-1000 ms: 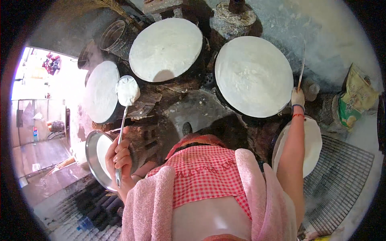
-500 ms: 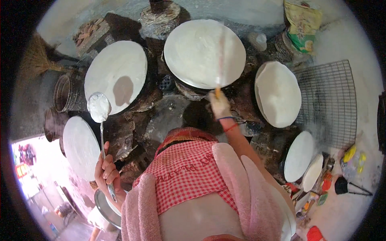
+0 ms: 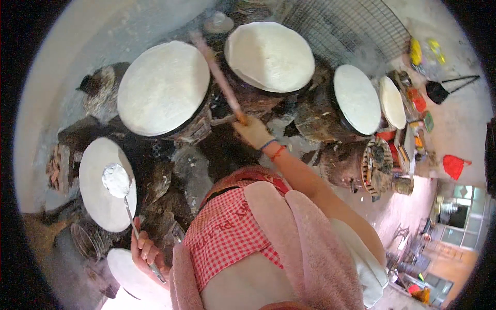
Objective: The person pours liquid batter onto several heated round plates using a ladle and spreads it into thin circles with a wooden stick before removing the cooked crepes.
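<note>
My left hand [image 3: 147,252] is closed round the handle of a ladle [image 3: 117,181] full of thick white batter. The ladle hangs over the left round griddle [image 3: 95,209], which has a white surface. My right hand [image 3: 254,133], pale and perhaps gloved, grips the end of a long flat stick [image 3: 219,77], blurred by motion. The stick reaches forward across the gap between a large white-covered griddle [image 3: 163,88] and another griddle [image 3: 268,57] with a thin white sheet on it. Whether its far tip touches anything cannot be made out.
Further right stand a smaller round white-covered griddle [image 3: 356,101] and a narrow white disc [image 3: 392,103]. A wire rack [image 3: 346,31] leans at the back wall. A drum-like stove [image 3: 380,165] is beside my right arm. Another white disc [image 3: 132,276] lies at lower left.
My view has turned to the right, so the griddles appear further left. The stick has left the large griddle's surface and swung toward the gap beside it. The ladle stays in my left hand.
</note>
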A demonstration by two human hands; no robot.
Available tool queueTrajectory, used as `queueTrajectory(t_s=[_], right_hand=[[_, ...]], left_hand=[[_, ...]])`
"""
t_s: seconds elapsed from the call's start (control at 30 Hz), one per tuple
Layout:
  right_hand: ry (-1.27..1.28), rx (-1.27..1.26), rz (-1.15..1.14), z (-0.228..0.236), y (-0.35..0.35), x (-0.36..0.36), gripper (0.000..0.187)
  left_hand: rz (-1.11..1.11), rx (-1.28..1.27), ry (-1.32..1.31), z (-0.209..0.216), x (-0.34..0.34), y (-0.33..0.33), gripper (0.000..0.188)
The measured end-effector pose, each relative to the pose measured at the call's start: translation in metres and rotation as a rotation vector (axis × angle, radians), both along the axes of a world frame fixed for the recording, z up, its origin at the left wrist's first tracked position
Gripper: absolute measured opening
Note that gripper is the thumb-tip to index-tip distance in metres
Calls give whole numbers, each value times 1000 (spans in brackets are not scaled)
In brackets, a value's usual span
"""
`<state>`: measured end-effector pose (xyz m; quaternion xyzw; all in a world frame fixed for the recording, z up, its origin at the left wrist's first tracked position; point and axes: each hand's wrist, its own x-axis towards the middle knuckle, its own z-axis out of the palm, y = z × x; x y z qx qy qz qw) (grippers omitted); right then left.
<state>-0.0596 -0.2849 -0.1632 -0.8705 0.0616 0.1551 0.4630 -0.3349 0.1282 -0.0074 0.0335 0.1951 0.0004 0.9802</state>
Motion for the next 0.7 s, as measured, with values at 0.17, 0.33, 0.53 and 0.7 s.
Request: queueTrajectory(t_s=[0.17, 0.33, 0.53, 0.7], right_hand=[[-206, -34, -555, 3, -167, 19, 25], [-174, 167, -844, 20, -268, 97, 37], [-313, 553, -771, -63, -328, 161, 49], [-96, 96, -834, -9, -340, 204, 54]], left_hand=[[52, 105, -162, 24, 49, -51, 53], [33, 823, -53, 33, 125, -120, 51], [-109, 483, 95, 30, 191, -188, 52], [-182, 518, 140, 28, 220, -215, 53]])
